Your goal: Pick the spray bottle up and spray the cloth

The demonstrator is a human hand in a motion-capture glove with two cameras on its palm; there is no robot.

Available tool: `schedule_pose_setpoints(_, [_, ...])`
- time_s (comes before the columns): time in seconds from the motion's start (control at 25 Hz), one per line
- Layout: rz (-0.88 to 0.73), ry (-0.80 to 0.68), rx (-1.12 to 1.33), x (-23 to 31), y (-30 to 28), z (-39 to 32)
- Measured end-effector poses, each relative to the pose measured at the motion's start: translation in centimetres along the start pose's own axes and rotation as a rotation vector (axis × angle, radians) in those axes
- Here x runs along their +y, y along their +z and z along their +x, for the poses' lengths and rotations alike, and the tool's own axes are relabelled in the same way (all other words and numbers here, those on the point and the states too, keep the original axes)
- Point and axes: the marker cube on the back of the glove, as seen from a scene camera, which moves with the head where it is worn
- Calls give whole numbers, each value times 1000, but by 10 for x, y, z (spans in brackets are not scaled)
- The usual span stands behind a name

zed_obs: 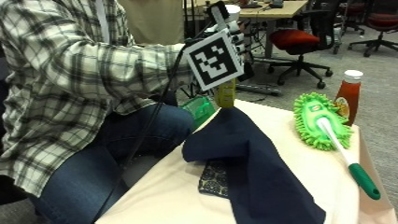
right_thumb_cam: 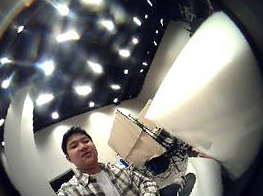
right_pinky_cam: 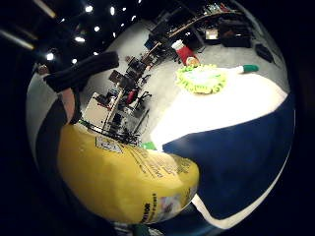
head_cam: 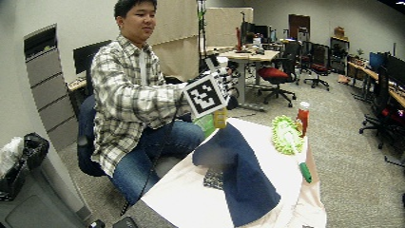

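Yellow spray bottle [zed_obs: 225, 93] is up in the air, w/ the right hand [zed_obs: 236, 44] wrapped round it, above the dark blue cloth [zed_obs: 249, 154] on the desk [zed_obs: 292, 154].

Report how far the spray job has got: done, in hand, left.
Done: the yellow plastic spray bottle is off the table, lifted above the dark navy cloth draped on the cream-covered table. In hand: the black-gloved right hand grips the bottle, which fills the little finger side palm view. Left: spraying; no mist or wet patch shows on the cloth.
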Motion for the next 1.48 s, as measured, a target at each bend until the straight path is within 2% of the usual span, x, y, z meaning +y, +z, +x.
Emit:
schedule_pose_setpoints(0.64, [-38, 43, -9, -41, 89, 90])
schedule_pose_setpoints(0.96, [-63, 79, 67, -37, 103, 126])
schedule_pose_setpoints(1.48, [-111, 97, 65, -31, 102, 131])
